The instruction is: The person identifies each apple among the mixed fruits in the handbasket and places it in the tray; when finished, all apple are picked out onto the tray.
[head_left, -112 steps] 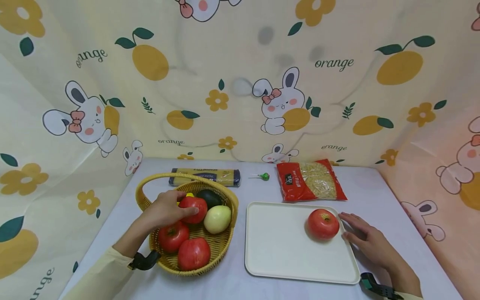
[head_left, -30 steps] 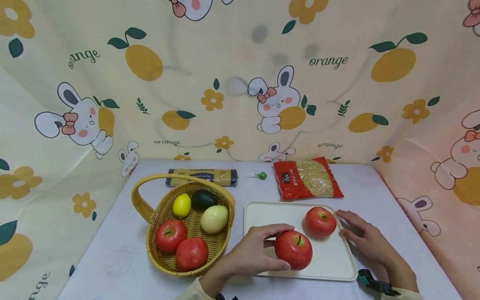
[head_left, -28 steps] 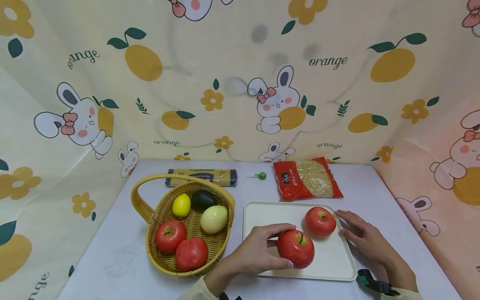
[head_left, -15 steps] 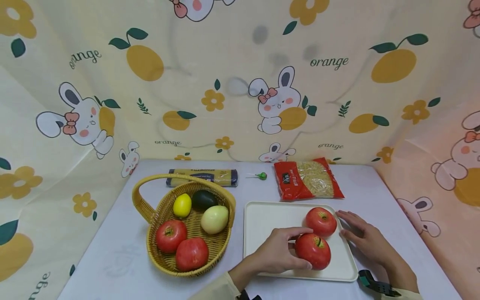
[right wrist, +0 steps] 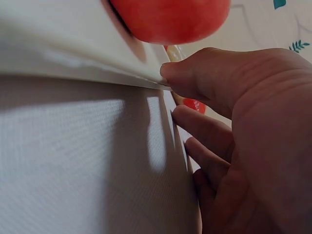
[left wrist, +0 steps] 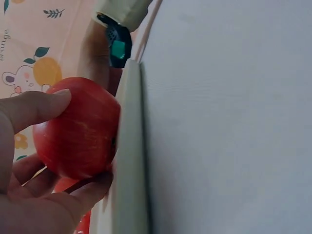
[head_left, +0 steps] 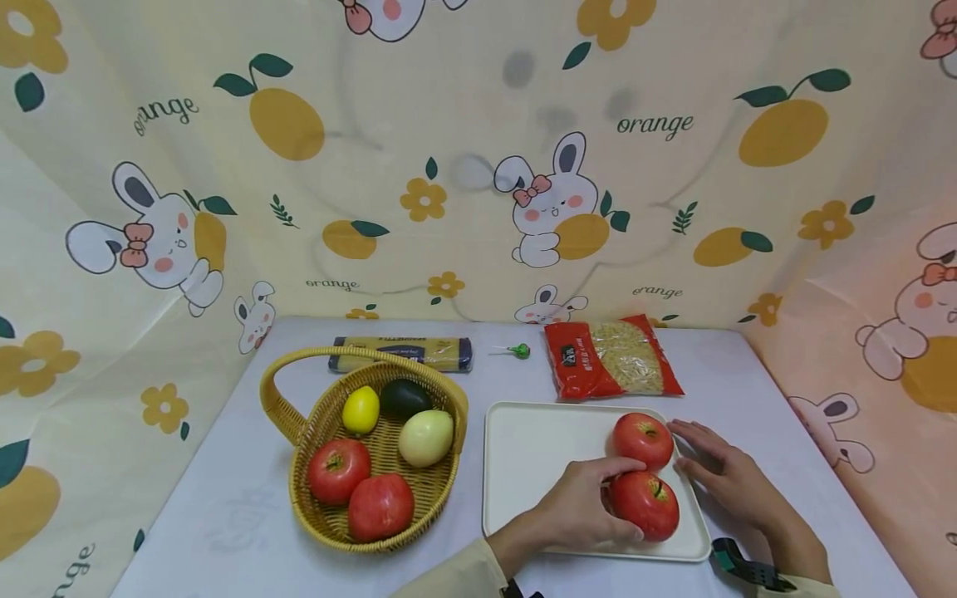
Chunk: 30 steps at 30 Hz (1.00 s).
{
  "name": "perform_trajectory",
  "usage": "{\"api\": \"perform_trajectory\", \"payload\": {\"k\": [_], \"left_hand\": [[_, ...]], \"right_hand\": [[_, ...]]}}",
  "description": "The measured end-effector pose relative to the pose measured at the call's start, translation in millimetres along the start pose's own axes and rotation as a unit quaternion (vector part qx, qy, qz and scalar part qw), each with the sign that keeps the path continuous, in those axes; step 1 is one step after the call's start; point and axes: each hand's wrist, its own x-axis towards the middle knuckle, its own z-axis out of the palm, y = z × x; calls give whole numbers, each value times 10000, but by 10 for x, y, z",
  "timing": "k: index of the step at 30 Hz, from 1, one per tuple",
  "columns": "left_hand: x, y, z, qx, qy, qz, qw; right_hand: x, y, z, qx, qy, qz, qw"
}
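Observation:
My left hand [head_left: 583, 502] grips a red apple [head_left: 647, 507] between thumb and fingers, at the right front part of the white tray [head_left: 538, 473]. In the left wrist view the same apple [left wrist: 78, 129] is close to the tray's rim; whether it rests on the tray I cannot tell. A second red apple [head_left: 643, 441] sits just behind it, at the tray's back right. Beside the tray's right edge lies my right hand [head_left: 733, 477], fingers relaxed. Its thumb [right wrist: 195, 73] touches the tray's rim in the right wrist view, and it holds nothing.
Left of the tray stands a wicker basket [head_left: 299, 507] with a tall handle. It holds a lemon [head_left: 361, 410], a dark green avocado-like fruit [head_left: 404, 399], a pale round fruit [head_left: 426, 438] and two red fruits [head_left: 339, 471]. Behind lie a spaghetti pack [head_left: 404, 354], a small green-headed item [head_left: 519, 350] and a red pasta bag [head_left: 613, 357].
My left hand has taken the apple out of the basket and carried it right over the tray, lower and nearer the second apple. My right hand has stayed by the tray's edge.

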Motion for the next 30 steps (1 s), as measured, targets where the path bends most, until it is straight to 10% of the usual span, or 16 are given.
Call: {"api": "perform_trajectory", "payload": {"k": [9, 13, 25, 30], "left_hand": [[47, -32, 49, -83, 58, -169, 9998], [75, -32, 96, 532, 206, 82, 9983], [-4, 91, 193, 3091, 620, 723, 9462], [-213, 202, 45, 2988, 648, 702, 9495]], "right_hand": [[1, -3, -11, 15, 25, 40, 10000], [0, -3, -18, 10, 43, 23, 10000], [16, 16, -17, 39, 15, 50, 10000], [-7, 5, -12, 53, -26, 67, 10000]]}}
